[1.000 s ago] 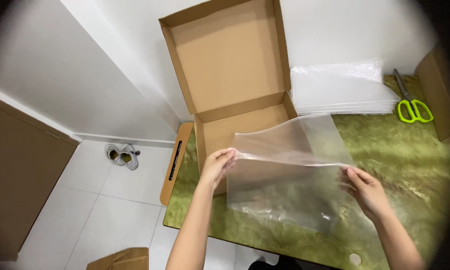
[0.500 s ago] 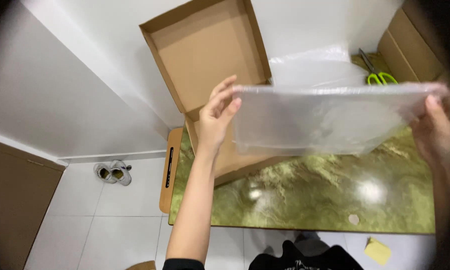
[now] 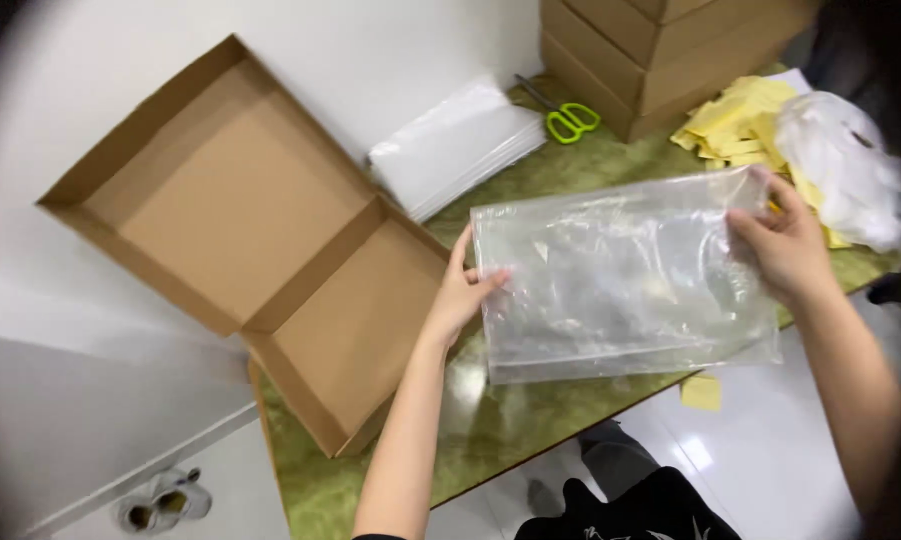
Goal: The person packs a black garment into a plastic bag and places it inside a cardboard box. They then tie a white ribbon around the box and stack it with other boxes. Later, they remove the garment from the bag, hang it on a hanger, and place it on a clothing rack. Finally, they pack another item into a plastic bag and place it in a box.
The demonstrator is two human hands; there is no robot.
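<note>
A clear plastic bag is stretched flat above the green marbled table. My left hand pinches its left edge. My right hand grips its upper right corner. To the left of the bag lies an open brown cardboard box, its lid leaning back against the white wall. The box has nothing inside.
A stack of clear bags lies at the back by the wall, with green-handled scissors beside it. Stacked brown boxes stand at the back right, next to yellow slips and a white crumpled bag. Shoes are on the floor.
The view has swung right and tilted. The bag, held up before, now sits lower over the table, still gripped at both ends. The stacked boxes and yellow slips have come into view.
</note>
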